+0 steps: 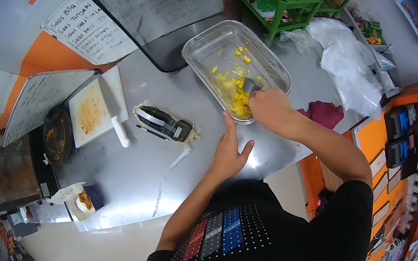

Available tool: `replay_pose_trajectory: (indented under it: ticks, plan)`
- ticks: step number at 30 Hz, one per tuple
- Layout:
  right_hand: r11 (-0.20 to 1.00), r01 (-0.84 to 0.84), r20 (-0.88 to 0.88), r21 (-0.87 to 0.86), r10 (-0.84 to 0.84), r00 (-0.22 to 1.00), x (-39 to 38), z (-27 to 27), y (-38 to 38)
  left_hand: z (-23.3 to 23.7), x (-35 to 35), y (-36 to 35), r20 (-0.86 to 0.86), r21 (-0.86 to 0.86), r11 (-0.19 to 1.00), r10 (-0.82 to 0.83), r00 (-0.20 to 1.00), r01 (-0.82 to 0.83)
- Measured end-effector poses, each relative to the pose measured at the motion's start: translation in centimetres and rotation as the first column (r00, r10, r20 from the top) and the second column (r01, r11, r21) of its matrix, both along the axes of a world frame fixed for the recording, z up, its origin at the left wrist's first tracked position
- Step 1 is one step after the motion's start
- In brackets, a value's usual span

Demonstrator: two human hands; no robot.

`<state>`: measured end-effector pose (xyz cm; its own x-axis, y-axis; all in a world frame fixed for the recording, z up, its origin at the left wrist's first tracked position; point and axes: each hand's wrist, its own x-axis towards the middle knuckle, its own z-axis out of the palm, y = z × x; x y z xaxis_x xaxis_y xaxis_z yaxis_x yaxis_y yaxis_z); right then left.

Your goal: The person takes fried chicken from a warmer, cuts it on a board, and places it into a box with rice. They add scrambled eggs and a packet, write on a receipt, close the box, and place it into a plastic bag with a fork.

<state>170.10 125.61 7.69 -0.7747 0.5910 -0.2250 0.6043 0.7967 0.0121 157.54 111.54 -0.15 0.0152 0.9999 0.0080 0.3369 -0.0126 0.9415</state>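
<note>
Right hand (269,107) grasps a utensil (250,86), gathering yellow pieces (237,96) in the glass dish (205,49). Left hand (230,152) lies flat and released on the desk (159,172) just beside it. The next scrape probably needs the dish braced.

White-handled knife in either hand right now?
No, the knife lies on the cutting board; the right hand grips a utensil in the glass dish, the left hand rests open beside it.

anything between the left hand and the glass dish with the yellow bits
Nothing visible. The left hand lies open on the steel table, fingertip beside the glass dish. The right hand is inside it, gripping a grey tool among the yellow pieces.
</note>
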Motion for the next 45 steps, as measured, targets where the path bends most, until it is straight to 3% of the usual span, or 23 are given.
replay_pose_trajectory:
  ticks: [3, 6, 8, 11, 15, 18, 21, 24, 27, 30, 31, 32, 33, 36, 39, 45]
  plan:
    - [0.976, 0.106, -0.129, -0.191, -0.132, 0.983, 0.0, 0.0, -0.7, -0.5, 0.0, -0.1, -0.127, 0.022, 1.000, 0.021, 0.992, -0.019]
    - [0.939, 0.202, -0.116, -0.276, -0.242, 0.963, 0.5, 1.7, -1.9, 0.3, 0.0, -0.2, -0.347, 0.118, 0.991, 0.106, 0.932, -0.069]
    - [0.944, 0.121, -0.184, -0.306, -0.183, 0.966, 1.3, 1.2, -1.8, 1.1, 0.1, -0.1, -0.492, 0.188, 0.977, 0.183, 0.851, -0.101]
    - [0.915, 0.022, -0.317, -0.402, -0.161, 0.935, 2.4, -0.4, -1.1, 1.1, 0.0, 0.5, -0.643, 0.155, 0.987, 0.122, 0.756, -0.027]
    - [0.814, -0.087, -0.484, -0.574, -0.252, 0.838, 3.6, -1.7, 0.2, 1.3, 0.0, 0.6, -0.667, 0.128, 0.991, 0.107, 0.737, -0.028]
    - [0.653, -0.091, -0.424, -0.752, -0.374, 0.825, 4.6, -2.3, 1.0, 1.2, 0.1, 0.5, -0.670, 0.091, 0.996, 0.079, 0.738, -0.025]
    - [0.116, 0.041, -0.051, -0.992, -0.689, 0.723, 5.0, -2.0, 1.4, 1.4, 0.1, 0.7, -0.688, 0.097, 0.995, 0.078, 0.721, -0.015]
    - [-0.105, -0.069, 0.041, -0.992, -0.789, 0.613, 5.6, -3.6, 1.5, 1.8, -0.4, 1.1, -0.758, 0.092, 0.996, 0.057, 0.650, 0.020]
    - [-0.151, -0.068, 0.092, -0.986, -0.842, 0.532, 5.7, -3.8, 1.1, 2.0, -0.7, 1.0, -0.798, 0.110, 0.993, 0.065, 0.599, 0.040]
    - [0.112, 0.035, -0.080, -0.993, -0.860, 0.504, 6.0, -3.8, 2.1, 2.0, -0.7, 0.9, -0.792, 0.139, 0.990, 0.094, 0.604, 0.028]
    - [0.463, 0.098, -0.334, -0.881, -0.756, 0.563, 5.8, -3.4, 2.3, 1.8, -0.6, 0.8, -0.781, 0.144, 0.989, 0.101, 0.617, 0.021]
    - [0.751, 0.132, -0.529, -0.647, -0.567, 0.632, 5.3, -2.5, 2.5, 1.7, -0.5, 0.7, -0.770, 0.149, 0.989, 0.106, 0.630, 0.015]
    - [0.936, 0.134, -0.635, -0.325, -0.321, 0.703, 4.8, -1.4, 2.5, 1.6, -0.4, 0.6, -0.767, 0.152, 0.988, 0.107, 0.633, 0.018]
    - [0.997, 0.019, -0.249, 0.079, 0.001, 0.968, 2.9, 3.3, 1.2, 1.5, -0.2, 0.5, -0.762, 0.168, 0.985, 0.111, 0.638, 0.028]
    - [0.981, -0.119, -0.070, 0.154, 0.131, 0.989, 2.3, 0.9, 1.0, 1.3, -0.2, 0.4, -0.762, 0.175, 0.984, 0.114, 0.637, 0.033]
    - [0.981, -0.162, -0.033, -0.103, 0.159, 0.987, 2.8, 2.9, 2.0, 1.1, -0.2, 0.2, -0.766, 0.147, 0.989, 0.098, 0.636, 0.025]
